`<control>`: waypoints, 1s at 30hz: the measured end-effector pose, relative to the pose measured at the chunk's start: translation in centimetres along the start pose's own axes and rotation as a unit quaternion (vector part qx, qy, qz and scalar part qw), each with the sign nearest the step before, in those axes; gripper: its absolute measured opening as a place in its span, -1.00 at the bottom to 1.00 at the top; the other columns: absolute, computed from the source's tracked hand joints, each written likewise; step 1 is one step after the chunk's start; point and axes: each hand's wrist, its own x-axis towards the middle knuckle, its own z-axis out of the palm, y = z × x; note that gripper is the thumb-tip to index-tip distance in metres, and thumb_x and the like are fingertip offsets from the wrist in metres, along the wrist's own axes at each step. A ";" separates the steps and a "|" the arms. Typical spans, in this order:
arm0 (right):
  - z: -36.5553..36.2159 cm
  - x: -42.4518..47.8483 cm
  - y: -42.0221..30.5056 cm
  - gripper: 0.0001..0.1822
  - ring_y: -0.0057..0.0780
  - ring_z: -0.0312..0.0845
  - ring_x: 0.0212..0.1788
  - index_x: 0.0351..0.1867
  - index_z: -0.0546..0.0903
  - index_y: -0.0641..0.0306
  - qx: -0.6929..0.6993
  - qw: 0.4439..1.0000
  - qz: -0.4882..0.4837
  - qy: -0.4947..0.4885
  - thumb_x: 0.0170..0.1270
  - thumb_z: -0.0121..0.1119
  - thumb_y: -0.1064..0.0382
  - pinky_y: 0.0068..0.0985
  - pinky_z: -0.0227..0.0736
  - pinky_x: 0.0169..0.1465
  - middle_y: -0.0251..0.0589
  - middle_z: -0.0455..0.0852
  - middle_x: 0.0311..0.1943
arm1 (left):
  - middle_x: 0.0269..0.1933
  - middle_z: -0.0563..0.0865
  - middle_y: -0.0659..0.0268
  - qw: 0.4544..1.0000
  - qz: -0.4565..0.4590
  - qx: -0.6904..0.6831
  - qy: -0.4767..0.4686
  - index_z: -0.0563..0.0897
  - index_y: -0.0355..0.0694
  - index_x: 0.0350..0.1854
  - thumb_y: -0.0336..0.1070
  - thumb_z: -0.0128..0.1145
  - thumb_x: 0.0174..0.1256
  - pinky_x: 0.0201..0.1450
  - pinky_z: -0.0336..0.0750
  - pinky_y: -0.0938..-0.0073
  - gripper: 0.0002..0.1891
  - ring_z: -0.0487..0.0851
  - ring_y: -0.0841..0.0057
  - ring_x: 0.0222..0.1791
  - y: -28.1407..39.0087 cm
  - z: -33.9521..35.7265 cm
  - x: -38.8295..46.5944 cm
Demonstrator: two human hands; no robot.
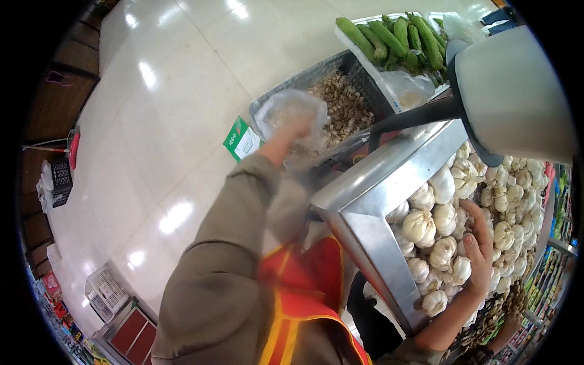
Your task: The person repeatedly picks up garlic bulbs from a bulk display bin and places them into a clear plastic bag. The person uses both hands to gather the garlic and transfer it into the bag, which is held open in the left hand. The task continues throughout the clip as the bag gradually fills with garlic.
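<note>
My left hand (299,121), blurred, reaches into or over a translucent plastic bag (269,107) at the near side of a dark plastic crate (292,80). Small brownish garlic bulbs (346,107) lie in that crate; whether the hand grips anything is hidden by blur. On the right, my right hand (479,251) lies among large white garlic bulbs (442,253) in a metal-edged display bin (376,246). Its thumb and forefinger are apart and curve beside the bulbs; the other fingers are mostly hidden.
Long green gourd-like vegetables (401,39) fill a white tray behind the crate. A scale-like white fixture (511,96) on a dark arm overhangs the bin. A green-and-white packet (242,139) is beside the crate. Another person's hand (511,324) touches brownish produce at lower right.
</note>
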 end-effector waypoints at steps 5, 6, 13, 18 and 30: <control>-0.1 -0.4 -0.1 -0.25 -0.28 0.28 0.39 0.26 0.51 0.36 -0.013 1.000 -0.003 0.003 0.24 0.23 -0.22 -0.37 0.00 0.46 -0.12 0.51 0.28 | 0.14 0.67 0.09 0.992 0.122 -0.020 0.030 0.54 -0.04 0.28 -0.39 0.05 0.08 0.17 0.48 0.16 -0.41 0.63 0.10 0.09 0.9 -11.3 -3.3; -0.1 -0.5 -0.1 -0.25 -0.28 0.27 0.39 0.27 0.51 0.36 -0.016 1.000 0.001 0.005 0.24 0.23 -0.21 -0.37 -0.01 0.46 -0.12 0.50 0.28 | 0.16 0.66 0.09 0.993 0.118 0.002 0.019 0.51 0.05 0.32 -0.41 0.04 0.10 0.18 0.48 0.17 -0.38 0.62 0.10 0.10 1.9 -13.0 -4.3; -0.1 -0.3 0.0 -0.24 -0.29 0.26 0.40 0.28 0.50 0.36 -0.004 1.000 0.008 0.004 0.22 0.25 -0.21 -0.38 -0.02 0.46 -0.12 0.49 0.29 | 0.17 0.63 0.03 0.978 0.149 0.092 0.113 0.34 0.32 0.44 -0.46 0.04 0.24 0.12 0.52 0.22 -0.29 0.62 0.09 0.13 2.0 -6.6 -9.5; -0.1 -0.1 -0.1 -0.22 -0.29 0.27 0.39 0.30 0.48 0.36 -0.003 1.000 0.003 -0.005 0.23 0.24 -0.21 -0.38 -0.02 0.46 -0.12 0.49 0.30 | 0.10 0.62 0.03 0.998 0.000 0.007 -0.069 0.43 0.11 0.34 -0.28 0.16 0.22 0.05 0.52 0.05 -0.42 0.62 0.04 0.07 -1.4 1.7 -11.5; -0.2 0.0 0.3 -0.26 -0.28 0.25 0.42 0.28 0.50 0.37 -0.009 1.000 -0.006 -0.007 0.25 0.22 -0.19 -0.38 -0.05 0.48 -0.12 0.49 0.31 | 0.09 0.65 0.02 0.991 0.016 -0.134 0.012 0.59 -0.08 0.22 -0.14 0.19 0.22 0.16 0.46 0.15 -0.52 0.60 0.08 0.11 3.0 4.3 -8.5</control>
